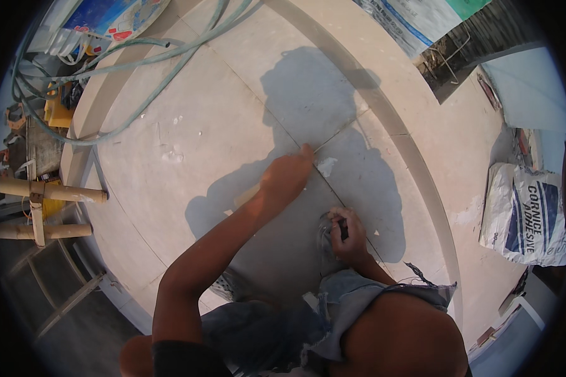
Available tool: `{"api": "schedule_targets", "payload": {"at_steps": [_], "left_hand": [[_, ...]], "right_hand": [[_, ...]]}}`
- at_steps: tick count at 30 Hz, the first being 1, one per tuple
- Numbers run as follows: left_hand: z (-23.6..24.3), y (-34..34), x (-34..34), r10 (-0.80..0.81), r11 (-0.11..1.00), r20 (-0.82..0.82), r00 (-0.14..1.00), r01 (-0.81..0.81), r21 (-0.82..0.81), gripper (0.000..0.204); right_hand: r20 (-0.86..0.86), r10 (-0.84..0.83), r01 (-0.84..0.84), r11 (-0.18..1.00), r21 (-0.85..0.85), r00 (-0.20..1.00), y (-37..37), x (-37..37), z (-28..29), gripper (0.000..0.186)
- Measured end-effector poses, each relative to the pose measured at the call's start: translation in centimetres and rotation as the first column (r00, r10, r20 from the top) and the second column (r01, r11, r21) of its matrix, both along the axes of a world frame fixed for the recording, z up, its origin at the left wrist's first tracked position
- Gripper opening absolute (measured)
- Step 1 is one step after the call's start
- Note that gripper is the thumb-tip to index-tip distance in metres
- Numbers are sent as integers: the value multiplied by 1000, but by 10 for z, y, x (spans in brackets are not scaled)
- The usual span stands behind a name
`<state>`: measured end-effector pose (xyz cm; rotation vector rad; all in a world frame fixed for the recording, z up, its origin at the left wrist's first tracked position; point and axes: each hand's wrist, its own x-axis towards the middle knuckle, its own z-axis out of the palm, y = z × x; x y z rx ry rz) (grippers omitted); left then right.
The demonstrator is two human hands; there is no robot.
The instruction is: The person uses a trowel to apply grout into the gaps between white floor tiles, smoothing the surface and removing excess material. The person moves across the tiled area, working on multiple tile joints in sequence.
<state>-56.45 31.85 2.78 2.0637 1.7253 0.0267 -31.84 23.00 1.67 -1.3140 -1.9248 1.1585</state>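
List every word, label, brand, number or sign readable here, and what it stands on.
White-and-navy paper sack, right: large, legible lettering, wording not copied here; smaller print too small to read.
White bag with blue stripe and green corner, top: print too blurred to read.
White container with blue-and-red label, upper left: too blurred.

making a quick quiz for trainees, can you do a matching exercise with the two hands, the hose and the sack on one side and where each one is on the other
Column one
1. left hand
2. right hand
3. green-grey hose
4. white and dark blue sack

Column two
A. at the far right of the view
B. close to the torn denim
C. looped at the upper left
D. beside the crossing of the tile joints

Right pairs: 1-D, 2-B, 3-C, 4-A
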Motion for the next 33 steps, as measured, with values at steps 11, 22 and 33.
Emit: {"api": "schedule_targets", "payload": {"at_steps": [11,22,33], "left_hand": [[51,-146,-134,-21,897,-194,981,-67,-436,30],[209,-274,-187,704,552,53,708,-499,-668,35],[69,-207,-82,481,651,802,-354,-468,-598,41]], "right_hand": [[-51,4,-9,995,-98,999,2,-2,2,32],[30,136,-136,991,4,990,1,-14,-4,24],[-169,648,-610,551,-569,743,5,-102,69,50]]}}
